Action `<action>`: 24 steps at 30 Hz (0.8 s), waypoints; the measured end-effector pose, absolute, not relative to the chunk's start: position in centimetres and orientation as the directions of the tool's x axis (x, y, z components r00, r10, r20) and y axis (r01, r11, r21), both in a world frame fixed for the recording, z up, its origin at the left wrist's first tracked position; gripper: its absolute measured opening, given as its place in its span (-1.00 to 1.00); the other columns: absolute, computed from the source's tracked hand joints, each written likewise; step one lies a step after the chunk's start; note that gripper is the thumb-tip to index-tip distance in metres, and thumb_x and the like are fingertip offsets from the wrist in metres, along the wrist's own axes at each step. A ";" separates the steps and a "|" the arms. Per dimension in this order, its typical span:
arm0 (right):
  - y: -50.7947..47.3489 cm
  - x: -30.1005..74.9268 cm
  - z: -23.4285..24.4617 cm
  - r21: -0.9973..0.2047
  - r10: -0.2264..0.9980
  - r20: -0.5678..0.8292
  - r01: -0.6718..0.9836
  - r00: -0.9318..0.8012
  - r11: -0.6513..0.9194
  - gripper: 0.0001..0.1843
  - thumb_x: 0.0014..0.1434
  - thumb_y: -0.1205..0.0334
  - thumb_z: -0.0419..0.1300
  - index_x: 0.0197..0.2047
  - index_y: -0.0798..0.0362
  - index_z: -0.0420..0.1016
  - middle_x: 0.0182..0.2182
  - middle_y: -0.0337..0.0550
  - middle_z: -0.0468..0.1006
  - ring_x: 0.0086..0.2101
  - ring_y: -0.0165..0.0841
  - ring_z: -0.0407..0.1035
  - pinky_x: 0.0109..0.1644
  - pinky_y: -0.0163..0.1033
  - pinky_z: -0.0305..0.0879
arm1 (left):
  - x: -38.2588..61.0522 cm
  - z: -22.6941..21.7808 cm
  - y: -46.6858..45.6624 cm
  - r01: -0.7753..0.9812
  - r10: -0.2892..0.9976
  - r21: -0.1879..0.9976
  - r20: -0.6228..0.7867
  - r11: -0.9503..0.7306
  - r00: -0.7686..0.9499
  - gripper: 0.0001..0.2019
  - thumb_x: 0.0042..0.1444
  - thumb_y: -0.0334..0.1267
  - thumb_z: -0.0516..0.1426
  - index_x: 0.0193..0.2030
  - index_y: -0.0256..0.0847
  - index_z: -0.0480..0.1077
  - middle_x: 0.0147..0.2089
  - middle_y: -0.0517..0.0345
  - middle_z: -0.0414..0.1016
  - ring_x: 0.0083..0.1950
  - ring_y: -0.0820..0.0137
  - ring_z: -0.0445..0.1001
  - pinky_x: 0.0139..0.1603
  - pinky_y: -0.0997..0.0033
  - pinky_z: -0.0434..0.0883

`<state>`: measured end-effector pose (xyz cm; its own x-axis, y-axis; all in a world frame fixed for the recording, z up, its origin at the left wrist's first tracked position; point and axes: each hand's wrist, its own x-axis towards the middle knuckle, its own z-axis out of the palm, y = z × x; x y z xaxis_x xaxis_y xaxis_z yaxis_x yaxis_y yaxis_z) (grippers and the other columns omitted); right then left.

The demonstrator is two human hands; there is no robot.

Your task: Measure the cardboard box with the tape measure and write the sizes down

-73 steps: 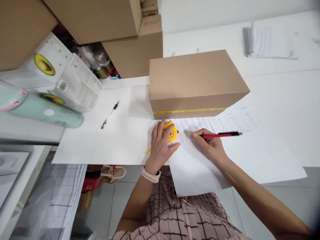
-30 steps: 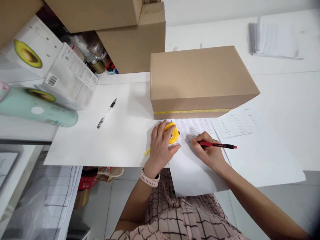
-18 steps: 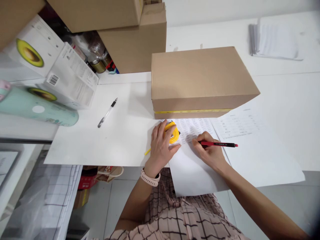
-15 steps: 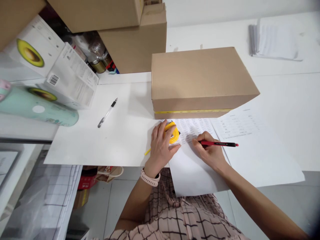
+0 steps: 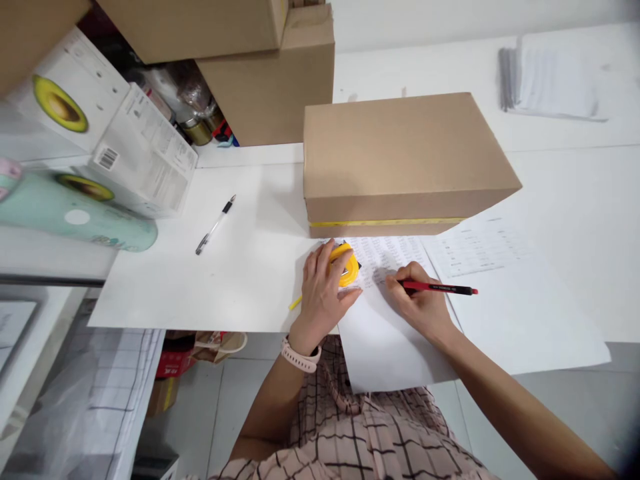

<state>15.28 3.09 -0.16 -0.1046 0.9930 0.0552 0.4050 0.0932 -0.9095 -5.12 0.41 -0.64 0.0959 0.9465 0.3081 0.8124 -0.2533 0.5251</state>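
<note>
**A:** Where is the left hand?

**B:** Low in the middle of the frame. The left hand (image 5: 323,293) lies palm down on the counter (image 5: 550,187). Its forearm rises from the bottom edge, with a pink wristband (image 5: 299,353) at the wrist. The fingers curl over the yellow tape (image 5: 349,268) and clamp its case against the paper, and the thumb stretches right, just under the case.

**A:** And the strip?

**B:** The strip (image 5: 385,222) runs left to right along the lower front of the box (image 5: 405,153), flat against the cardboard. The box stands just above both hands.

**A:** The right hand?

**B:** The right hand (image 5: 420,303) is just right of the left one, near it but apart. Its arm comes in from the lower right corner. The fingers are closed around a red pen (image 5: 437,288) in a writing grip. The barrel lies nearly level and points right, and the tip end is over the printed sheet (image 5: 395,250) between the hands. Whether the tip touches the sheet I cannot tell — the fingers hide it.

**A:** What lies around them?

**B:** A black pen (image 5: 215,225) lies loose on the blank paper (image 5: 225,280) left of centre, well apart from the hands. At the upper left are white cartons (image 5: 145,157) with an avocado picture and a pale green bottle (image 5: 75,217) on its side. A stack (image 5: 550,83) of papers sits at the upper right.
</note>
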 end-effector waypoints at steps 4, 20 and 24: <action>3.1 15.3 -0.3 -0.911 0.993 0.055 0.401 -0.102 0.092 -0.71 0.22 0.17 0.26 -0.44 -0.06 0.22 -0.60 -0.36 0.26 -0.58 -0.45 0.10 -0.51 -0.28 0.04 | -5.1 -0.7 0.4 0.811 0.943 0.525 0.318 -0.259 0.095 -0.30 0.12 -0.25 0.36 0.37 -0.11 0.21 0.48 -0.17 0.18 0.47 -0.09 0.18 0.45 -0.18 0.24; 3.0 15.4 -0.6 -0.916 0.994 0.032 0.396 -0.105 0.072 -0.75 0.22 0.16 0.26 -0.40 -0.07 0.25 -0.59 -0.36 0.29 -0.58 -0.45 0.12 -0.52 -0.27 0.07 | -5.1 -0.7 0.5 0.808 0.938 0.522 0.331 -0.274 0.104 -0.29 0.12 -0.26 0.37 0.37 -0.13 0.21 0.47 -0.19 0.18 0.46 -0.10 0.18 0.44 -0.20 0.24; 3.0 15.4 -0.6 -0.911 0.994 0.039 0.405 -0.104 0.078 -0.75 0.21 0.17 0.26 -0.41 -0.06 0.25 -0.59 -0.35 0.30 -0.57 -0.44 0.13 -0.51 -0.27 0.09 | -5.1 -0.8 0.5 0.808 0.940 0.524 0.327 -0.268 0.100 -0.30 0.13 -0.25 0.36 0.37 -0.11 0.21 0.47 -0.17 0.17 0.47 -0.08 0.18 0.44 -0.20 0.24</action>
<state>15.42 2.99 -0.57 -0.1041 0.9938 0.0388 0.4049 0.0780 -0.9110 -5.13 0.50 -0.77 0.1000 0.9398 0.3266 0.8083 -0.2682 0.5242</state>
